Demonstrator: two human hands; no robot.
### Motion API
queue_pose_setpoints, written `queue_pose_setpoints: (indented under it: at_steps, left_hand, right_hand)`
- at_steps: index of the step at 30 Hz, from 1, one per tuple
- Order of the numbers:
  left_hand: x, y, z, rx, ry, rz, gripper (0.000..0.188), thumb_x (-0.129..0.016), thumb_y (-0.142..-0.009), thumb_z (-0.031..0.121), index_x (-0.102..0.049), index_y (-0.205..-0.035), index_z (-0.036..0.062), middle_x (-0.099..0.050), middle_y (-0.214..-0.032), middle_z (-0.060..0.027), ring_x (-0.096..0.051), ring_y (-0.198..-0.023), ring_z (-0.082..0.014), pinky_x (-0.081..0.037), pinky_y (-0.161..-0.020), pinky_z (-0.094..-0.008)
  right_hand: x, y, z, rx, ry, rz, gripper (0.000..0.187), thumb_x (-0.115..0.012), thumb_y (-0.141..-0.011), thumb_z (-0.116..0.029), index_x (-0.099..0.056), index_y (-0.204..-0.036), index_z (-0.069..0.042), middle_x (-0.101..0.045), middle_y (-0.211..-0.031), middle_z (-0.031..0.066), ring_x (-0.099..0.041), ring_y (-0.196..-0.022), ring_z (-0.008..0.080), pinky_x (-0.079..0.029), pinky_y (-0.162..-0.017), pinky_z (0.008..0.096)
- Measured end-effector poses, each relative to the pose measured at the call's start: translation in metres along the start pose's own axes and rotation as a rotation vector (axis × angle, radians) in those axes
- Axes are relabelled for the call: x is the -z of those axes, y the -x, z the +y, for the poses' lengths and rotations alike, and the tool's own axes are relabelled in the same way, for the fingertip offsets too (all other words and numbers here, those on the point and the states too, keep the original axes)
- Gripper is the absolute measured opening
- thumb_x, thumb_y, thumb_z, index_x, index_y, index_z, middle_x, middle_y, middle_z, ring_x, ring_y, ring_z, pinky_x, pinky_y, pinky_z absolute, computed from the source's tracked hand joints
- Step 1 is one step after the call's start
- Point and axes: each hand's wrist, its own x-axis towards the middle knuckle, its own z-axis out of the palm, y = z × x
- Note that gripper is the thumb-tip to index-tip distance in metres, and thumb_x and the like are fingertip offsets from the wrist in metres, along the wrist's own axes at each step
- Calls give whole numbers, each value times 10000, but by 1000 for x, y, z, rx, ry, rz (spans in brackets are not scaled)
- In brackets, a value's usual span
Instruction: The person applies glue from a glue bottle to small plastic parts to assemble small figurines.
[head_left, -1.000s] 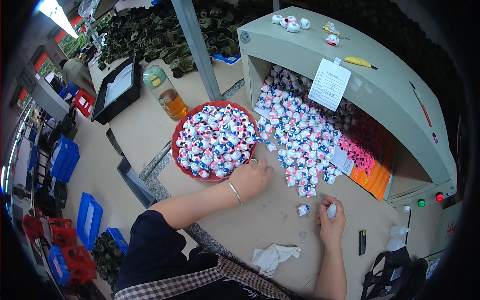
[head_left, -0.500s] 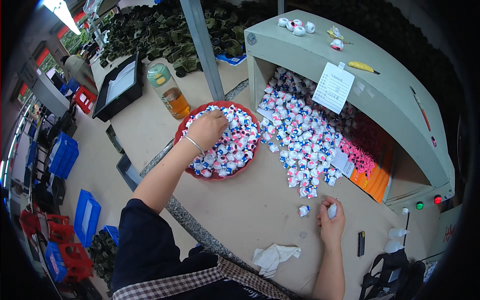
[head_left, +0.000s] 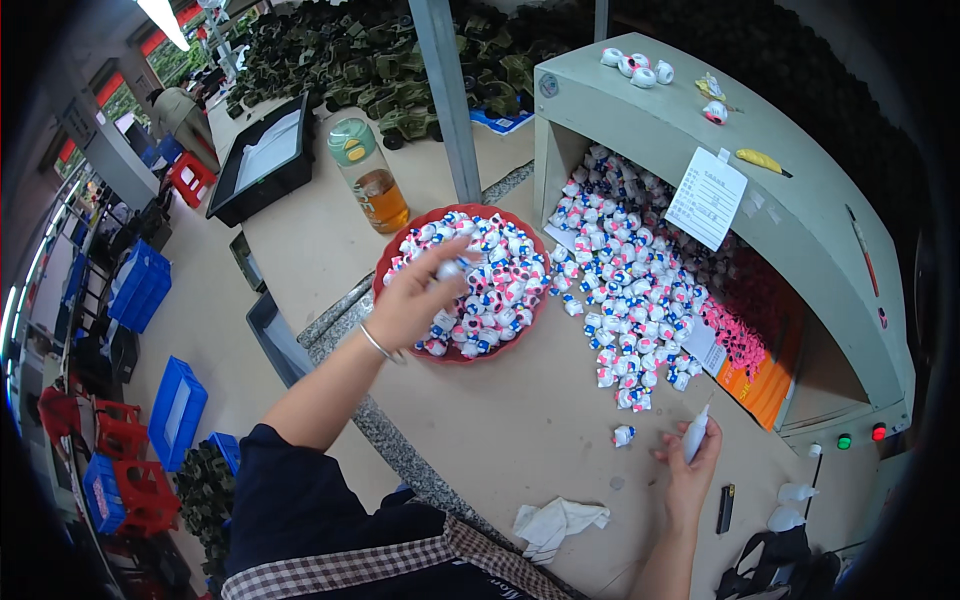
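Note:
My left hand (head_left: pixel 408 305) is over the red scalloped bowl (head_left: pixel 437 356), pinching a small white figurine (head_left: pixel 451 269) between thumb and fingers. White, pink and blue figurines (head_left: pixel 492 325) fill that bowl. On the right, my right hand (head_left: pixel 690 470) is closed round a small white squeeze bottle (head_left: pixel 694 434), its thin tip pointing up. A single figurine (head_left: pixel 624 436) lies on the table just left of this hand. Farther back, a heap of similar figurines (head_left: pixel 640 290) spills out of the arched grey-green box (head_left: pixel 620 95).
Pink pieces (head_left: pixel 738 338) lie inside the box on an orange sheet. Left of the metal post (head_left: pixel 447 90) stand a bottle of amber drink (head_left: pixel 371 180) and a black tray (head_left: pixel 262 165). A white cloth (head_left: pixel 560 525) and a black cutter-like object (head_left: pixel 725 509) lie nearer me.
My left hand has risen from the pile in the bowl with a figurine. The squeeze bottle in my right hand now points upward, and the view has shifted slightly.

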Motion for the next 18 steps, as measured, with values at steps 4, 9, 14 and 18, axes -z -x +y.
queue_pose_setpoints:
  at_steps: [4, 9, 14, 18]
  left_hand:
    - [-77, 36, -10, 387, 361, -444, 304, -524, -856, 174, -501, -1147, 91, -579, -1033, -21, -529, -687, -36, -426, -554, -178]
    - [-166, 53, -28, 634, 556, -683, 346, -505, -870, 246, -491, -1171, 77, -568, -951, -2, -533, -707, -64, -441, -564, -204]
    - [-182, 55, -36, 755, 825, -613, 349, -503, -870, 205, -469, -1185, 57, -562, -1038, -30, -550, -844, -97, -449, -674, -225]
    - [-170, 56, -43, 763, 838, -616, 347, -505, -866, 163, -453, -1192, 58, -553, -1097, -56, -554, -938, -128, -436, -760, -246]
  right_hand:
    - [10, 12, -14, 42, 4, -77, 406, -491, -846, -90, -335, -1215, -20, -522, -964, 91, -536, -835, 142, -471, -666, 241]
    - [-4, 33, -9, 83, -174, -188, 439, -475, -860, -105, -281, -1245, -17, -526, -999, 115, -548, -846, 157, -471, -711, 276]
    - [-18, 30, -4, 192, -215, -109, 408, -465, -865, -98, -283, -1220, -15, -527, -1003, 135, -562, -865, 178, -473, -723, 292]
    - [-17, 26, -3, 87, -300, -216, 348, -439, -870, -52, -273, -1172, -1, -523, -1032, 156, -568, -918, 206, -482, -738, 291]
